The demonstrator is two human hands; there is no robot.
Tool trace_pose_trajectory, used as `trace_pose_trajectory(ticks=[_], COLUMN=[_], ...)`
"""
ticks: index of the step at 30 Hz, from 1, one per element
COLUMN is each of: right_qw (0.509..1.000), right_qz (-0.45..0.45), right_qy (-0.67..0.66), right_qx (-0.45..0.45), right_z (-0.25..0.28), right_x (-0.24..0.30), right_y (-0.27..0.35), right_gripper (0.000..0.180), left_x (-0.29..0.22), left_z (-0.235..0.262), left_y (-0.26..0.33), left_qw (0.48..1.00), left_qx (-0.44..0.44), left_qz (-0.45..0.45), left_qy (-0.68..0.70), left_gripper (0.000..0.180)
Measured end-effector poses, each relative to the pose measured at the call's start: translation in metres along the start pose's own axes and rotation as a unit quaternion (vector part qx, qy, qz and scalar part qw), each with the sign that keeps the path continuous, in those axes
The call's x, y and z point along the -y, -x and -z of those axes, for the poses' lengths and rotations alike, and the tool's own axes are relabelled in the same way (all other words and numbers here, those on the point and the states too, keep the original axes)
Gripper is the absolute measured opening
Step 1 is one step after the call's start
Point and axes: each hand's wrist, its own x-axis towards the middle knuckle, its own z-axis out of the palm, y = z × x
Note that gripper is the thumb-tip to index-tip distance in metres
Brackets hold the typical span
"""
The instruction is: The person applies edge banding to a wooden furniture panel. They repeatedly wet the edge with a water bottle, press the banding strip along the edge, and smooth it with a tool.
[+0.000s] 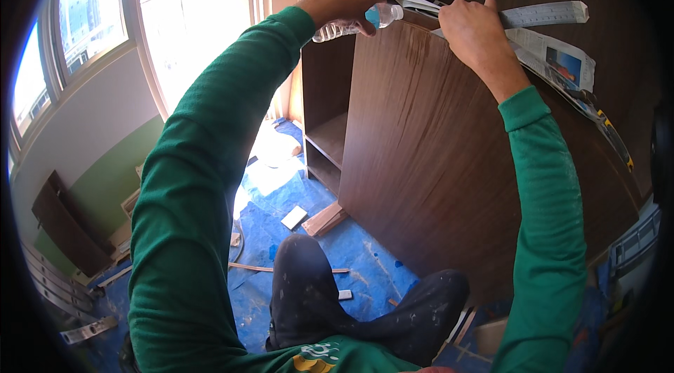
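Note:
My left hand (345,4) is wrapped round a clear plastic bottle (390,15) with a blue label. The bottle lies nearly level, its neck pointing right, above the top edge of a brown wood-grain panel (414,120). Dark wet-looking streaks run down the panel below it. My right hand (474,29) is closed on folded newspaper (544,14) at the panel's top, with paper sticking out on both sides. More printed newspaper (562,61) lies along that top edge. Farther right rests a yellow-and-black cutter knife (614,138).
Dark cabinet shelves (328,138) stand behind the panel. Blue sheeting (267,296) covers the floor, with a wood block (325,219) and a small white piece (294,217) on it. A ladder (60,296) lies at lower left; a brown board (67,225) leans at the left wall.

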Motion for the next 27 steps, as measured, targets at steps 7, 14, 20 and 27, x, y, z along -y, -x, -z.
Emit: trace_pose_trajectory(ticks=[7, 14, 20, 27], right_qw=[0.999, 1.0, 1.0, 1.0], right_qz=[0.001, 0.01, 0.006, 0.012], right_qy=[-0.014, -0.006, -0.004, -0.001], right_qx=[0.05, 0.022, 0.022, 0.019], right_z=[0.009, 0.006, 0.007, 0.005], right_x=[0.001, 0.001, 0.001, -0.001], right_y=[-0.004, -0.004, -0.003, -0.002], right_gripper=[0.013, 0.013, 0.012, 0.013], left_x=[0.019, 0.03, 0.04, 0.05], left_z=[-0.006, -0.012, -0.015, -0.026], left_y=[0.005, 0.001, -0.005, -0.011], left_qw=[0.999, 0.997, 0.996, 0.995], left_qx=[-0.001, -0.018, -0.02, -0.019], left_qz=[0.038, 0.034, 0.032, 0.043], left_qy=[-0.025, -0.066, -0.078, -0.092], left_gripper=[0.084, 0.083, 0.085, 0.091])
